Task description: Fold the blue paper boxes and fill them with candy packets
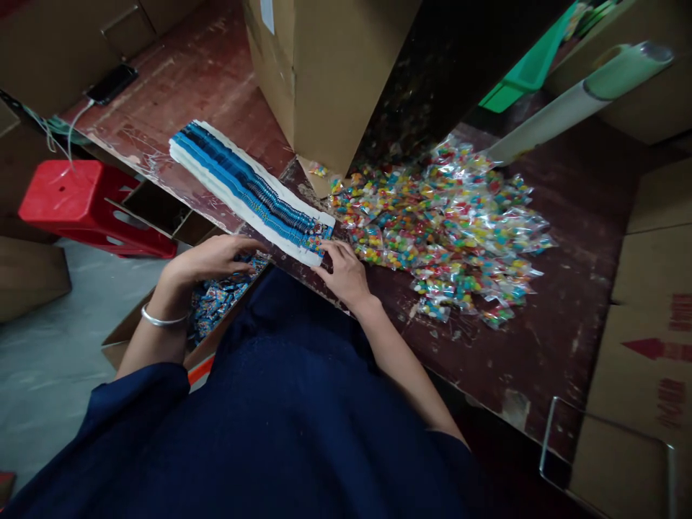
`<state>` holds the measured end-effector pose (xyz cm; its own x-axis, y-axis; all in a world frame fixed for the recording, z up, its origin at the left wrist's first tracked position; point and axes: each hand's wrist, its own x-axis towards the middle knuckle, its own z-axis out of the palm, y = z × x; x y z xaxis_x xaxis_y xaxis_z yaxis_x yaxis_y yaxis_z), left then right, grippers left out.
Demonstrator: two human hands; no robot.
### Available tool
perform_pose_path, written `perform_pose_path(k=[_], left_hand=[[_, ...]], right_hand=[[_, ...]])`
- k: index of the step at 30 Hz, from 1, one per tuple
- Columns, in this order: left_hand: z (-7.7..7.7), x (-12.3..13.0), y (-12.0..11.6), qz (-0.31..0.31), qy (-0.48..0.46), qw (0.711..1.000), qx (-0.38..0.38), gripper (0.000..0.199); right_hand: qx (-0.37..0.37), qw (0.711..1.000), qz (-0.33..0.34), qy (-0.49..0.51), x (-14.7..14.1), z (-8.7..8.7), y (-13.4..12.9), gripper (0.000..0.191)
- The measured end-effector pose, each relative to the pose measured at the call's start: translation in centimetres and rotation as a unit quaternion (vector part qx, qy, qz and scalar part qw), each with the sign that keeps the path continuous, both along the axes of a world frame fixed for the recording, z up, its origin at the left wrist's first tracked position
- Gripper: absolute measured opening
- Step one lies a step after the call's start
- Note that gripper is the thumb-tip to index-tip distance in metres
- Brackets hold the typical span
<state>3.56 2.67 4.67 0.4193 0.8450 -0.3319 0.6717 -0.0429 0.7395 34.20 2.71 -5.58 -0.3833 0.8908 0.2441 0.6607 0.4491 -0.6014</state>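
Note:
A long overlapping row of flat printed cards (pixel 251 191), blue with white borders, lies slantwise along the near edge of the table. My right hand (pixel 349 277) is at its right end, with the fingers on the top of the end card and the thumb at its near corner. My left hand (pixel 224 256) hovers over the table's edge, left of the card row, its fingers curved and the thumb apart; nothing shows in it. Below it is a cardboard box (pixel 122 349) holding many small blue printed packets (pixel 221 299). A silvery bangle (pixel 162 318) circles my left wrist.
A heap of clear bags with colourful candies (pixel 454 231) spreads over the dark red table (pixel 486 360), beneath a tilted carton (pixel 346 79). A white tube (pixel 584 101) and green basket (pixel 524 79) stand behind. A red stool (pixel 65 194) is at left; cartons (pixel 649 303) at right.

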Motion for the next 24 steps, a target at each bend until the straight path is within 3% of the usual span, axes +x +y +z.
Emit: perform_pose_path(k=[4, 7, 10, 14, 16, 18, 21, 24], left_hand=[[-0.5, 1.7, -0.3, 0.018, -0.073, 0.997, -0.017, 0.028], [-2.2, 4.7, -0.6, 0.068, -0.201, 0.972, -0.097, 0.036], [-4.8, 8.2, -1.0, 0.172, -0.346, 0.897, -0.215, 0.052], [-7.2, 11.8, -1.3, 0.263, -0.484, 0.774, -0.312, 0.044], [-7.4, 12.7, -1.3, 0.276, -0.518, 0.735, -0.340, 0.033], [-7.2, 13.1, -1.3, 0.269, -0.544, 0.716, -0.346, 0.029], [-6.5, 13.3, -1.5, 0.222, -0.555, 0.721, -0.351, 0.039], [-5.9, 13.4, -1.8, 0.199, -0.537, 0.737, -0.359, 0.042]], right_hand=[[0.032, 0.998, 0.042, -0.037, -0.1, -0.5, 1.0, 0.022], [0.088, 0.995, 0.051, -0.020, 0.7, -0.2, 0.5, 0.015], [0.184, 0.983, 0.001, 0.016, 1.3, 0.7, -1.3, 0.019], [0.263, 0.963, 0.008, 0.057, 1.5, 2.4, -4.6, 0.023], [0.243, 0.966, 0.036, 0.076, 1.5, 3.2, -6.0, 0.025], [0.169, 0.979, 0.049, 0.104, 1.7, 3.9, -6.6, 0.024], [0.030, 0.988, 0.017, 0.149, 2.1, 4.7, -6.5, 0.036], [-0.005, 0.988, -0.015, 0.152, 2.3, 4.9, -5.8, 0.021]])
